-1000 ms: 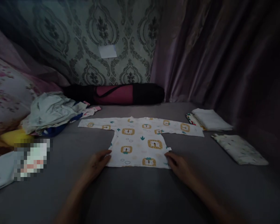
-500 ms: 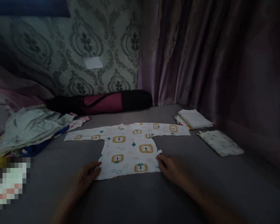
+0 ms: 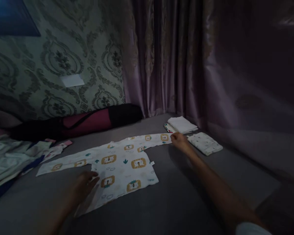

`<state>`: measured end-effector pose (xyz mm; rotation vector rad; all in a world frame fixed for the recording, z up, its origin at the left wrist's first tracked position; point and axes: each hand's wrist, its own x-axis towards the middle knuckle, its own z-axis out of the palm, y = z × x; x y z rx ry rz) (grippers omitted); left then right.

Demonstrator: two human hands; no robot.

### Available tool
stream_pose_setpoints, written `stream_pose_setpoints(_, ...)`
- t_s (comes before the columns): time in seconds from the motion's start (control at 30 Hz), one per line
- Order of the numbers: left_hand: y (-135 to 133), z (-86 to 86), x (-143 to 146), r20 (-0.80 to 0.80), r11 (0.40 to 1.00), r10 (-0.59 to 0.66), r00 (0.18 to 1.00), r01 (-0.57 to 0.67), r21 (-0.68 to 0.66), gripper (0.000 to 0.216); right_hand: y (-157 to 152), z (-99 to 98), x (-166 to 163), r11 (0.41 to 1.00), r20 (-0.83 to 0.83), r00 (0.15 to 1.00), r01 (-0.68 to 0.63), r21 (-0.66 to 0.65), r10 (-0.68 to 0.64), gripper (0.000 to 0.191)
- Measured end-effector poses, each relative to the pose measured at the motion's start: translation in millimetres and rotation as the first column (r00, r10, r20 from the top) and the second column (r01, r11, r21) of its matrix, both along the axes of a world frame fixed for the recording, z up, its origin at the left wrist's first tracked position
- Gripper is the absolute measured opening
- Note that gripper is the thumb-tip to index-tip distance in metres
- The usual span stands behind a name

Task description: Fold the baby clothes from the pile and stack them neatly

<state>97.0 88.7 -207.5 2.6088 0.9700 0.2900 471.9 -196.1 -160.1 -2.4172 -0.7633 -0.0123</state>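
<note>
A small white long-sleeved shirt (image 3: 122,169) with yellow lion faces and green leaf prints lies spread flat, both sleeves stretched out sideways. At the end of its right-hand sleeve is my right hand (image 3: 179,141), fingers pinched closed on the cuff. My left hand (image 3: 84,186) hovers over or rests on the lower left side of the shirt, thumb and forefinger apart; whether it touches the cloth I cannot tell. A small white tag sticks out from the shirt's right side seam.
The shirt lies on a grey sheet (image 3: 181,202). Folded white cloths (image 3: 182,124) and a folded patterned garment (image 3: 205,143) are at the right. Loose clothes (image 3: 9,156) are heaped at the left. A black and red long bag (image 3: 88,122) lies along the wall, beside purple curtains (image 3: 159,65).
My right hand has left the shirt's lower right side and moved up and out to the sleeve cuff. My left hand stays near the lower left side. The view has turned right.
</note>
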Motion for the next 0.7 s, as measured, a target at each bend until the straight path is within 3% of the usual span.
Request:
stream_pose_setpoints(0.07,-7,6.7,26,0.055,0.999,-0.038,0.998,0.04,-0.034,0.038,-2,1.4,19,0.979,0.033,0.982,0.186,-0.083,-0.184,0.034)
stream_pose_setpoints(0.17,-22,13.6,70,0.127,0.986,-0.153,0.98,0.159,-0.04,0.033,-1,-3.8,31,0.928,0.038,0.949,0.314,-0.2,-0.313,0.036)
stream_pose_setpoints(0.27,-37,14.8,113,0.22,0.969,-0.239,0.946,0.247,-0.009,0.027,4,-11.4,33,0.906,0.029,0.937,0.343,-0.249,-0.347,0.037)
stream_pose_setpoints(0.47,-46,-4.3,188,0.383,0.969,-0.237,0.893,0.246,0.027,0.025,15,-18.4,38,0.894,-0.031,0.923,0.364,-0.262,-0.385,0.041)
stream_pose_setpoints(0.7,-41,-33.3,236,0.44,0.945,-0.321,0.839,0.315,0.089,0.038,17,-14.9,47,0.93,-0.189,0.917,0.319,-0.18,-0.351,0.045)
